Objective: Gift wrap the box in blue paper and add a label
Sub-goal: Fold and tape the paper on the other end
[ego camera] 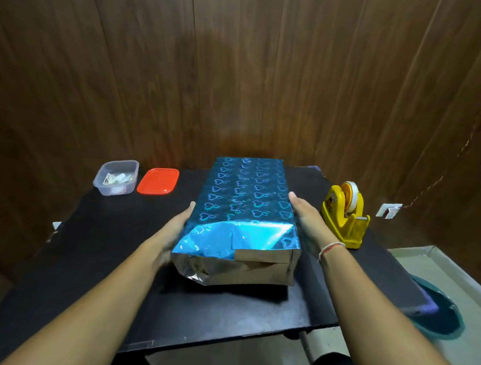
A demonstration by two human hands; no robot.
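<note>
The box (246,210), mostly covered in blue paper (250,188), lies mid-tabletop (92,258) between the hands. The left hand (176,229) at 9 o'clock and the right hand (306,221) at 3 o'clock press its long sides with straight fingers. A tape dispenser (345,214) stands at 3 o'clock; a tub (115,177) and red lid (158,181) sit at 10 o'clock.

One box (247,199) wrapped in blue paper sits on one black table (92,258). Two hands (one left hand (176,229), one right hand (309,221)) flank it. There is one yellow tape dispenser (344,214), one clear container (116,177) and one red lid (158,181).
</note>
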